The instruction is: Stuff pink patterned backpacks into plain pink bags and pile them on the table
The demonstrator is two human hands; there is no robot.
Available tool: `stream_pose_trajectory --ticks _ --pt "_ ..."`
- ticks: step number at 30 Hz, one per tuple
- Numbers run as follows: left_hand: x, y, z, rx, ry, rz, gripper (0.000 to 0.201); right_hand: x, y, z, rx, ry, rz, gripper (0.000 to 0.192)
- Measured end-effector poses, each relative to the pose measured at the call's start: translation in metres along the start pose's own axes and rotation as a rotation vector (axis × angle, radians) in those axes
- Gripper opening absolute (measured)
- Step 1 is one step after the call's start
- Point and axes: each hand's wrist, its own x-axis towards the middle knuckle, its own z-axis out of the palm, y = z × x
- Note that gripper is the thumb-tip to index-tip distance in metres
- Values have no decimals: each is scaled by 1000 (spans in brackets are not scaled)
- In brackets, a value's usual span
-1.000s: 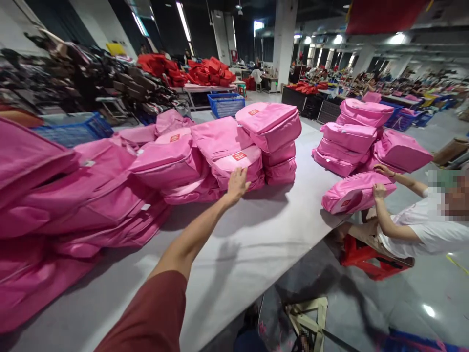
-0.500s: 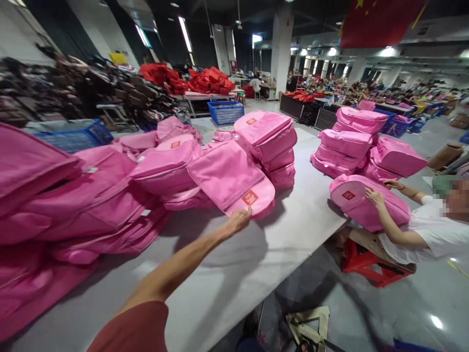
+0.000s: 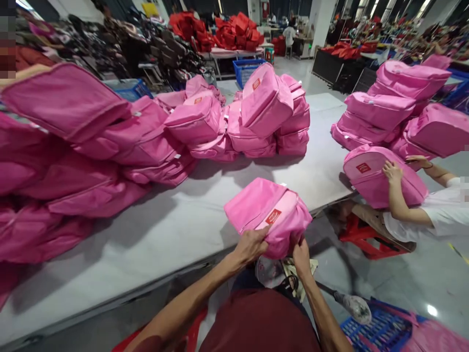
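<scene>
A pink backpack [image 3: 256,203] with a red label is between my two hands at the table's front edge, its far part over the tabletop. My left hand [image 3: 252,247] grips its near left side, just below the label. On the near right side my right hand [image 3: 302,254] is closed on the same backpack; part of those fingers is hidden. Behind it, several more pink backpacks [image 3: 264,105] are stacked on the white table [image 3: 164,234]. A large heap of pink backpacks [image 3: 84,171] fills the left.
At right a seated co-worker's hands [image 3: 394,172] hold another pink backpack [image 3: 381,181], beside a stack [image 3: 381,115]. A blue crate [image 3: 381,322] with pink material stands on the floor at lower right. Red bags [image 3: 238,32] are piled on a far table. At far left a person's arm touches the heap.
My left hand has brought a backpack from the stack toward me to the table edge. My right hand has come into view and now holds it too. The view has tilted down.
</scene>
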Motion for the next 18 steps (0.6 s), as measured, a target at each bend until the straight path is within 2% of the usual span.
stream_pose_trajectory --ticks 3,5,8,11,15,18 --pt "-4 5 -28 -110 174 -62 30 1 -31 16 21 -34 -49 83" --pt "-3 4 -46 -187 274 -98 20 -3 -46 30 50 -82 -105 79" --pt "4 -2 -69 -287 377 -150 37 -7 -56 56 85 -143 -182 79" --pt "13 -16 -85 -425 439 -211 50 0 -57 85 25 -146 -238 86" --pt "17 -49 -101 -652 521 -250 51 20 -54 123 -94 -106 -402 93" --pt "11 -78 -110 -718 605 -290 54 31 -43 149 -174 -131 -556 91"
